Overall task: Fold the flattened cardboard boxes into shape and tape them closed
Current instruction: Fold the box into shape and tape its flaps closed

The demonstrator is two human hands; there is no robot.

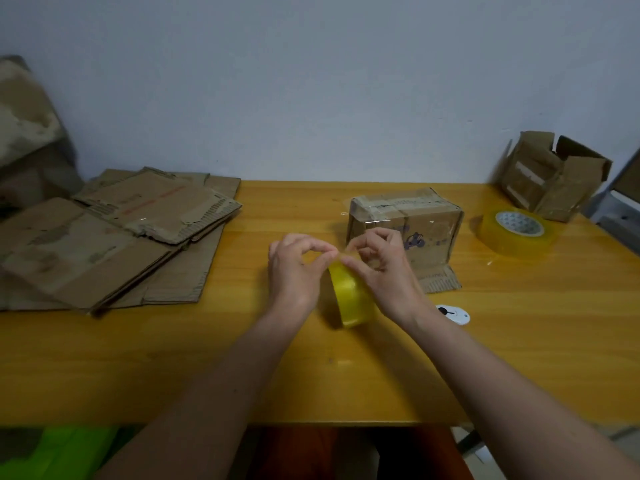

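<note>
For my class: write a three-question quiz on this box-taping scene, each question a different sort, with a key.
1. True or false: both hands, left and right, hold the tape roll above the table.
2. Where does the spare roll lie? A) on the flat cardboard B) right of the taped box C) inside the open box
3. Fill in: the flat cardboard lies to the person's ____.

Key: 1 true; 2 B; 3 left.
</note>
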